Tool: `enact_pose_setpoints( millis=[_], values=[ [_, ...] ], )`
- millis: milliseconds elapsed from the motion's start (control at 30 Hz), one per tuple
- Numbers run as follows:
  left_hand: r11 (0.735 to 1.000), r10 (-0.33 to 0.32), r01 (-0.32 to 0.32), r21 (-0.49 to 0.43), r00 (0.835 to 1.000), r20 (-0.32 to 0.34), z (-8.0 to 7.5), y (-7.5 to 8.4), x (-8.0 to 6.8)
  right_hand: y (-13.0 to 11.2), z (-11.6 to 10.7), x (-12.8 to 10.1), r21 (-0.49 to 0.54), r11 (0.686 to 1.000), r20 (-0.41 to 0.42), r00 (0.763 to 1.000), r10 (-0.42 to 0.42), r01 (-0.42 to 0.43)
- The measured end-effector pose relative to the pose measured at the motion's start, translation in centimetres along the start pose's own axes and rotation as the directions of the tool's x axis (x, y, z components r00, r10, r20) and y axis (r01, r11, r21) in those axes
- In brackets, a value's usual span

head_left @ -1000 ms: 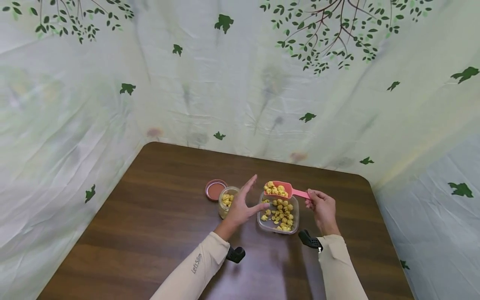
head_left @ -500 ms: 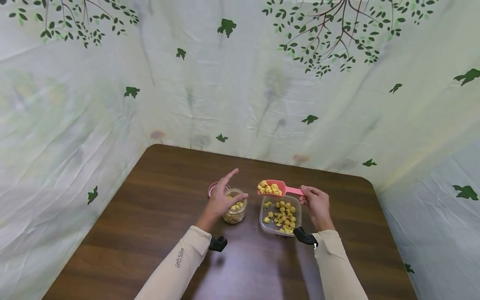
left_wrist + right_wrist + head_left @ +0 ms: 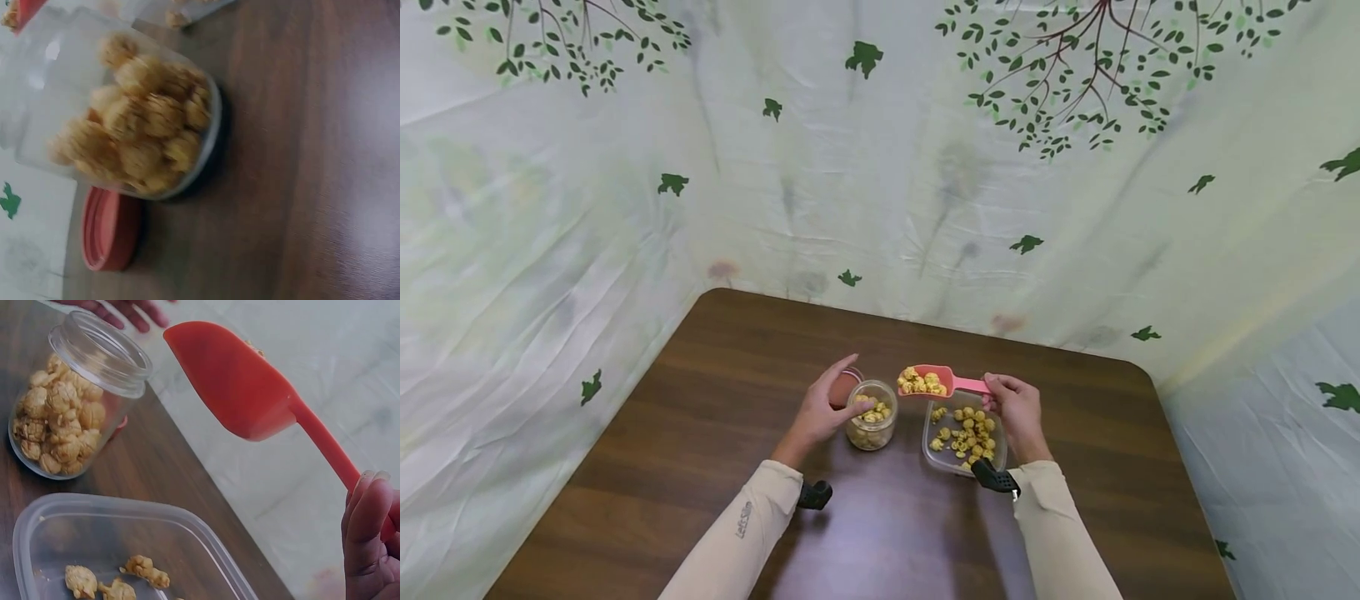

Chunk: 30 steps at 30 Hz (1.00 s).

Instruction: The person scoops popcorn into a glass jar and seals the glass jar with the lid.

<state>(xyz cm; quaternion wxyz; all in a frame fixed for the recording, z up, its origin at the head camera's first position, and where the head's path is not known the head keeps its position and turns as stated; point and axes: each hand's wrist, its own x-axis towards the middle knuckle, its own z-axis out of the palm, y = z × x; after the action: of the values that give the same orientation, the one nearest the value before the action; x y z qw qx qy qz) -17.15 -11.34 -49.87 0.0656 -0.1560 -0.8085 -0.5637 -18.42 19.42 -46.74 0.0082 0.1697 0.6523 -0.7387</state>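
At centre frame in the head view, a small clear glass jar (image 3: 872, 425) stands upright on the dark wooden table (image 3: 715, 467), lid off, partly filled with yellow-brown puffed snack pieces (image 3: 140, 134). Left hand (image 3: 823, 408) cups the jar's left side, thumb up near the rim and fingers curled around the glass wall. Right wrist view shows the jar mouth open, pieces piled in the lower half, fingertips (image 3: 125, 311) above its rim.

Just right of the jar, a pink scoop (image 3: 928, 382) is held level above the table, bowl heaped with the same snack pieces, tip near the jar's rim but not touching. Right hand (image 3: 1011, 412) pinches the end of the scoop's handle between thumb and fingers.

Below the scoop, a clear rectangular plastic container (image 3: 964, 433) sits on the table just beside the jar, a loose single layer of snack pieces on its floor. Right wrist view shows only a few pieces in its near corner.

Behind the jar, mostly hidden by the left hand, a reddish lid (image 3: 106, 228) lies flat on the table, close to the jar's base.

Writing: the left sleeve (image 3: 741, 533) carries small dark lettering, too small to read with certainty. No labels seen on jar, container or scoop.

Backdrop: pale cloth (image 3: 880, 167) printed with green leaves and branches.
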Motion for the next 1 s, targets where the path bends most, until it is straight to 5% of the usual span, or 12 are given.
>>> enact_pose_setpoints(
  millis=[400,1000],
  values=[
    [0.991,-0.126,0.127,-0.029,0.991,0.034,1.5,-2.2,-1.4,0.0,1.7,-0.1,-0.003,1.000,0.011,1.000,-0.008,0.008],
    [0.987,-0.155,0.154,-0.047,0.988,-0.009,2.9,-3.3,-2.3,0.4,3.3,-0.9,-0.071,0.996,0.047,0.998,-0.044,0.048]
  ],
)
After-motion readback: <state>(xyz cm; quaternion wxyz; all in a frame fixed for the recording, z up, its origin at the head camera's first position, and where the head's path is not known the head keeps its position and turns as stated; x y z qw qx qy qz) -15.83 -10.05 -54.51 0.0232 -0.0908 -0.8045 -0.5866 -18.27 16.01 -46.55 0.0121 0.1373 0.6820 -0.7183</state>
